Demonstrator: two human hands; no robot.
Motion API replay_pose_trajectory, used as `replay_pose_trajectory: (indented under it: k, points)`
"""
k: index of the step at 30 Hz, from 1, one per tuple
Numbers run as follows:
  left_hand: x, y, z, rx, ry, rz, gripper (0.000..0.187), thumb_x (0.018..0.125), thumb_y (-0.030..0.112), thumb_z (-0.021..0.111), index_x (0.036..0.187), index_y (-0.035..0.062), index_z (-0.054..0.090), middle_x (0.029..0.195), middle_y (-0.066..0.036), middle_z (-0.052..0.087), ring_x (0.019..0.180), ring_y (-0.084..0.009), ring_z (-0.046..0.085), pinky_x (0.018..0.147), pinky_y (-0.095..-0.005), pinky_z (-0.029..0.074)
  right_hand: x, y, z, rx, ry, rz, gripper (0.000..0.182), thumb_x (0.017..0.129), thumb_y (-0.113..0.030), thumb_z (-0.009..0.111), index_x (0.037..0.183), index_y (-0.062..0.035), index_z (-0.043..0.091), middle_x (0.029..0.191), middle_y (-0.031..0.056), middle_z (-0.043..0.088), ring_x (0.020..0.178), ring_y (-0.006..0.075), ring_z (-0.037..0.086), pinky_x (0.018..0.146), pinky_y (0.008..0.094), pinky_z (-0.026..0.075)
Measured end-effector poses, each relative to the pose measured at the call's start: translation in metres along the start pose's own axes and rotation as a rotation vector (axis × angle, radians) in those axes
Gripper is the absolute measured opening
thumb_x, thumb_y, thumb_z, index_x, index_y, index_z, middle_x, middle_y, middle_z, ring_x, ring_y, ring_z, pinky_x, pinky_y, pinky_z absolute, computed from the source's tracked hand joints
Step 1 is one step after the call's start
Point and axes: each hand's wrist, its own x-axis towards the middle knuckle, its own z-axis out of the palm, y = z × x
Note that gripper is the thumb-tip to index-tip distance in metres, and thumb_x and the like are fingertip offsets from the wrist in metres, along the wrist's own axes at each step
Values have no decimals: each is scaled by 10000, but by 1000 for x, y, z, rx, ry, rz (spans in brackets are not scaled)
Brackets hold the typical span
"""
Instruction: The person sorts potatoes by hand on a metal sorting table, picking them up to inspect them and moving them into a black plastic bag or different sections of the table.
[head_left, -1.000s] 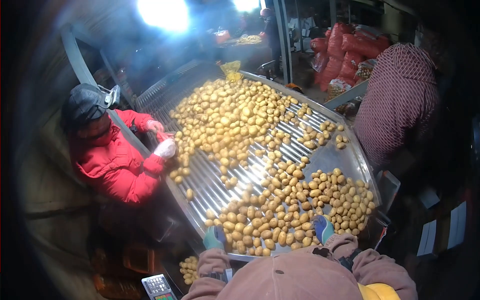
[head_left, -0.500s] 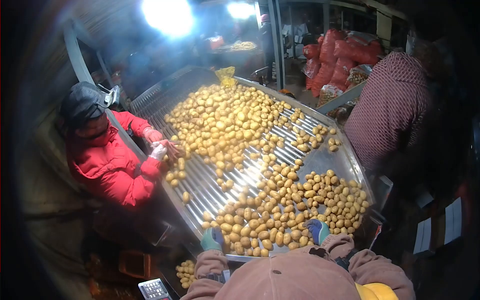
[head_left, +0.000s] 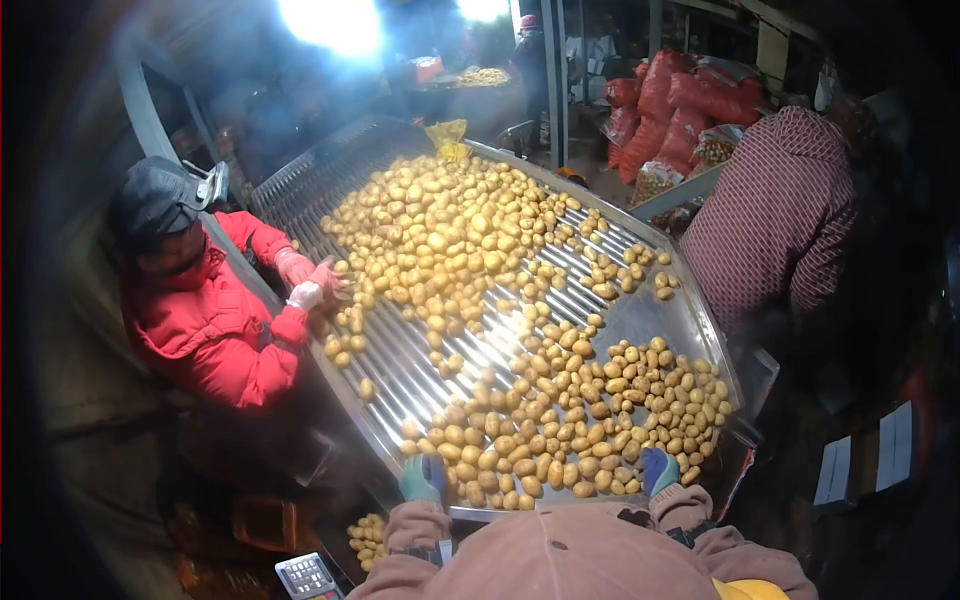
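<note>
My left hand [head_left: 424, 478], in a teal and purple glove, rests at the near left edge of a slatted metal sorting table [head_left: 385, 420]. Its fingers look stretched out, against the side of the nearest potatoes [head_left: 520, 450]. My right hand [head_left: 658, 470], gloved the same way, lies at the near right edge beside more potatoes [head_left: 690, 410]. Its fingers point forward and seem to hold nothing. A large heap of potatoes [head_left: 440, 235] covers the far part of the table. The cap [head_left: 560, 555] on my head hides part of the near rim.
A person in a red jacket [head_left: 215, 330] works at the table's left side. Another person in a patterned top [head_left: 775, 220] stands at right. Red sacks [head_left: 670, 110] are piled behind. A keypad device [head_left: 308, 577] and loose potatoes [head_left: 367, 540] are below the near left edge.
My right hand has shifted slightly right along the potatoes' near edge. My left hand stays nearly in place. The co-worker's hands have moved slightly.
</note>
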Motion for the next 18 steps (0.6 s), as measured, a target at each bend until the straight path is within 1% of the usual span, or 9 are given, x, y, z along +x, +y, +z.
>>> replay_pose_trajectory:
  k: [2,3,5,6,7,11,14,15,18]
  points:
    - [1,-7,2,56,21,92,235,864,324,611,769,109,618,855,-111,607,781,-326,593,681,-437,473,-10,-49,-29,305,-79,559,313,960,-254,600,841,36,603,708,62,613,670,166,558,600,333,462]
    - [1,-10,4,79,27,141,223,859,319,615,773,113,620,863,-108,609,784,-324,593,684,-435,475,-15,-55,-30,301,-10,512,386,976,-335,559,894,34,634,756,116,661,710,245,617,655,360,492]
    - [1,-4,2,104,-4,139,244,885,323,573,781,104,594,851,-115,598,794,-338,587,686,-442,464,-24,-26,-19,52,35,83,429,983,-387,519,935,18,651,821,151,682,766,303,641,697,385,502]
    - [1,-3,0,118,-17,135,255,898,325,551,785,99,581,846,-119,592,799,-345,583,688,-446,459,-21,-16,-15,-131,-16,220,448,985,-414,492,952,0,660,863,172,685,803,348,641,718,408,503]
    - [2,-4,-2,160,-43,173,272,905,338,541,789,95,579,843,-118,590,782,-351,578,677,-445,459,-17,-35,-18,-317,-93,347,471,987,-440,466,968,-17,670,905,193,687,840,394,640,740,432,504]
    - [4,-2,-6,121,-58,159,271,892,336,554,782,90,577,842,-120,584,767,-342,578,668,-436,462,-16,-40,-18,-298,-31,357,438,979,-413,481,952,-23,680,902,199,687,830,400,641,727,441,504]
    - [6,-4,-4,171,-106,77,192,860,307,566,784,145,633,885,-90,628,848,-310,595,723,-434,487,-16,-52,-26,-276,-57,360,432,977,-403,483,929,-23,682,870,195,685,806,398,639,712,450,500]
    - [8,-18,5,177,-48,204,285,882,354,583,770,91,592,810,-109,589,755,-336,584,676,-422,467,-17,-44,-22,-297,-38,323,413,971,-386,492,909,-25,683,838,190,681,783,394,637,700,460,495]
    - [10,-29,10,149,-100,135,268,873,335,596,769,88,593,813,-104,597,748,-322,590,676,-409,475,-16,-46,-22,-296,-46,319,392,965,-371,501,913,-28,683,840,188,683,776,391,638,697,464,494]
